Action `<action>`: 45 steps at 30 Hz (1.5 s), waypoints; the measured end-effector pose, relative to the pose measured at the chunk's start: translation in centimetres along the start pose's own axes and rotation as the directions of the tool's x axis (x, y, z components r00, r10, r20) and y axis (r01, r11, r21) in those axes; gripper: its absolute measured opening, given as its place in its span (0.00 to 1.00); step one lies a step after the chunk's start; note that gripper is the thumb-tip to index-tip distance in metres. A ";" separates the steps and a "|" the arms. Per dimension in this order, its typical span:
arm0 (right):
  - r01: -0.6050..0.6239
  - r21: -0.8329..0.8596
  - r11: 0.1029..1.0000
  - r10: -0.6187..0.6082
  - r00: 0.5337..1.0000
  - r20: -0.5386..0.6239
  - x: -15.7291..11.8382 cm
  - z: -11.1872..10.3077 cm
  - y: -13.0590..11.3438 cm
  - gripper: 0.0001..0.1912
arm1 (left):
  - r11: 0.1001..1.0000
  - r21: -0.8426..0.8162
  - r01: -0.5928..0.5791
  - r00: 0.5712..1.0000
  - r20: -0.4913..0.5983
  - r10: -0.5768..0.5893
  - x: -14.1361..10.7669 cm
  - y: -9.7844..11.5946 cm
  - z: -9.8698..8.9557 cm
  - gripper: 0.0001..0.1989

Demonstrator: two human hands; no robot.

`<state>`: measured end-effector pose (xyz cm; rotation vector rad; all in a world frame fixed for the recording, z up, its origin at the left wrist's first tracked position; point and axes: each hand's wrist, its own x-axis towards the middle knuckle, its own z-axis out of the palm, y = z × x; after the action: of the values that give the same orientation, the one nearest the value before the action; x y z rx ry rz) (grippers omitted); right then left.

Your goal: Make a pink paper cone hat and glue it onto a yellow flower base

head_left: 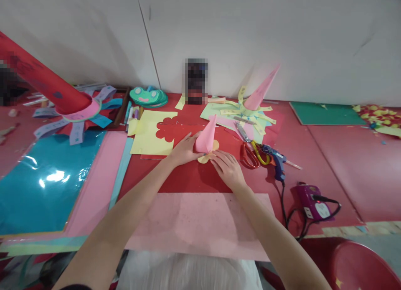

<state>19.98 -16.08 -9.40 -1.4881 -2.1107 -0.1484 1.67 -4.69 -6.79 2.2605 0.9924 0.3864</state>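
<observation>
A small pink paper cone [206, 136] stands point up in front of me, leaning slightly right. My left hand [184, 150] is closed around its lower left side. Around the cone's base shows a pale yellow-orange paper flower [216, 145], partly hidden by the cone and fingers. The fingers of my right hand [229, 168] pinch the flower's edge on the right, close to the cone's bottom. Beneath lie red paper sheets, and a red scalloped paper flower [166, 129] rests on a yellow sheet [147, 135] to the left.
Scissors [247, 146] and a blue glue gun [277, 161] lie right, its cord near a purple power box [313, 203]. Behind stands another pink cone [260, 91] with yellow strips. At left are a tall red cone [46, 79], green frog cutouts [148, 97] and a blue glossy sheet [46, 181].
</observation>
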 end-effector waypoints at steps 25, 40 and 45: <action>-0.149 -0.105 0.983 0.166 0.969 0.181 -0.9 1.0 -1.0 0.30 | 0.913 0.362 0.189 0.977 -0.165 -0.137 -3.8 0.9 2.9 0.32; -0.167 -0.079 0.983 0.177 0.975 0.137 -1.0 1.4 -1.1 0.29 | 0.887 0.423 0.186 0.982 -0.096 -0.160 -6.9 4.6 5.7 0.33; -0.176 -0.078 0.981 0.185 0.974 0.127 -1.3 1.1 -1.2 0.27 | 0.875 0.457 0.159 0.987 -0.049 -0.153 -6.8 4.6 5.0 0.31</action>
<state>18.82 -17.23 -10.70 -1.7656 -2.0770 -0.0528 2.12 -14.32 -7.68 2.5663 1.3810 0.0953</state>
